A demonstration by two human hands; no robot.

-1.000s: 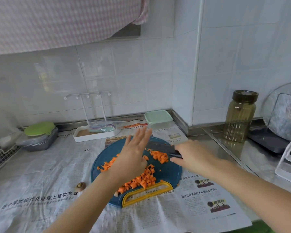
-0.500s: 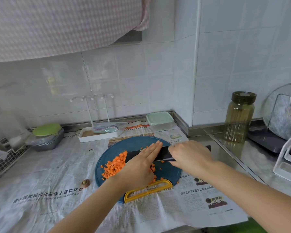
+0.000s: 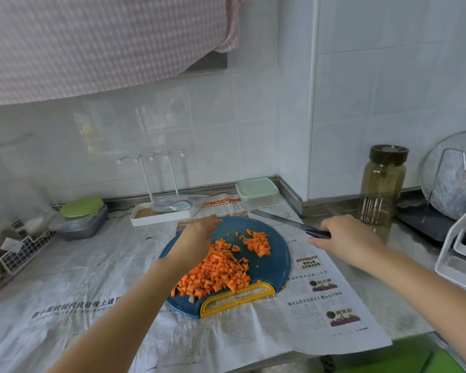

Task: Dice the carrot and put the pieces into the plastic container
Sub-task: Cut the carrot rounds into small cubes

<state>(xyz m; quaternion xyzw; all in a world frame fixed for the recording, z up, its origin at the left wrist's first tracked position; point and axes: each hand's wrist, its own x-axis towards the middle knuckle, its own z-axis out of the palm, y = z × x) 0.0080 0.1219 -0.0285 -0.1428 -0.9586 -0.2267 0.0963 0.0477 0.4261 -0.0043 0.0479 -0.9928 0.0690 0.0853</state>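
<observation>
Diced carrot point(image 3: 218, 270) lies in a heap on the round blue cutting board point(image 3: 276, 265), with a smaller pile point(image 3: 257, 242) further back. My left hand point(image 3: 197, 238) hovers over the board's left side with fingers stretched out, holding nothing. My right hand point(image 3: 345, 238) grips the black handle of a knife point(image 3: 283, 220), held off the board's right rear edge with the blade pointing left and back. The plastic container point(image 3: 257, 191), with a pale green lid on it, stands behind the board against the wall.
Newspaper point(image 3: 331, 300) covers the counter. A white tray with a rack point(image 3: 159, 214) sits behind the board. Grey stacked tubs with a green lid point(image 3: 81, 216) are at the left. At the right stand a brown jar point(image 3: 382, 187) and a white dish rack point(image 3: 460, 254).
The knife has lifted off the board and swung out to the right. My left hand has left the blade and moved to the board's left side. The carrot now lies gathered in a heap.
</observation>
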